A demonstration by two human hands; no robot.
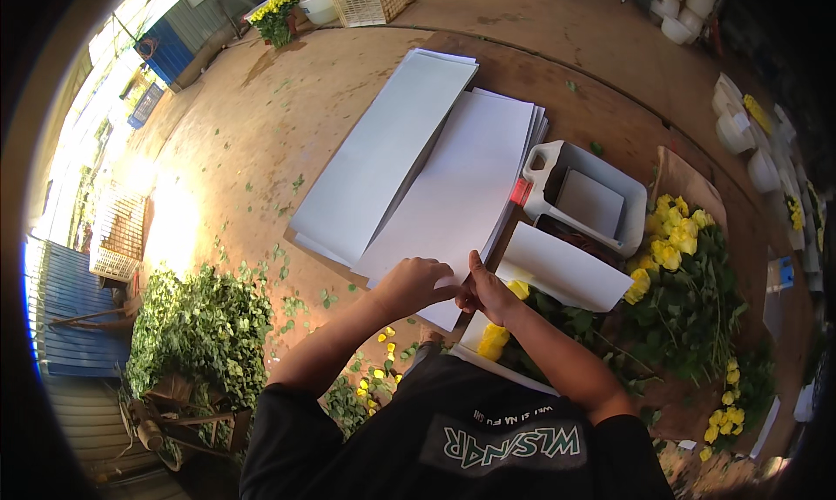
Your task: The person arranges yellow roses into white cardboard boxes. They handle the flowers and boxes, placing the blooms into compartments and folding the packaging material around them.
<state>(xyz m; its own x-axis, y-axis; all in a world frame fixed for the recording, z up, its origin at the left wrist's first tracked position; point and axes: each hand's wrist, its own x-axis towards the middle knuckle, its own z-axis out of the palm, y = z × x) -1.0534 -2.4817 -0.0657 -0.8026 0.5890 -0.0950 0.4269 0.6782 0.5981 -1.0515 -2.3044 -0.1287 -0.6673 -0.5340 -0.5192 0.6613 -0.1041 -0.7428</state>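
My left hand (418,282) and my right hand (486,292) meet above the near end of a stack of white paper sheets (467,154). My left fingers curve toward the right hand, whose thumb points up while its fingers curl. Whether either hand grips a sheet or something small is hidden. Beside this stack, to the left, lies another pile of long pale sheets (392,144). A smaller white sheet (563,265) rests to the right of my right hand. Yellow roses (494,341) lie under and beside my right forearm, partly covered by it.
A cut-open white plastic jug (630,173) stands right of the sheets, with a flat piece inside. Farther right lies a leafy bunch of yellow roses (679,239). Cut foliage (199,330) is heaped on the floor at left, near a plastic crate (119,229). Petals (390,347) litter the floor.
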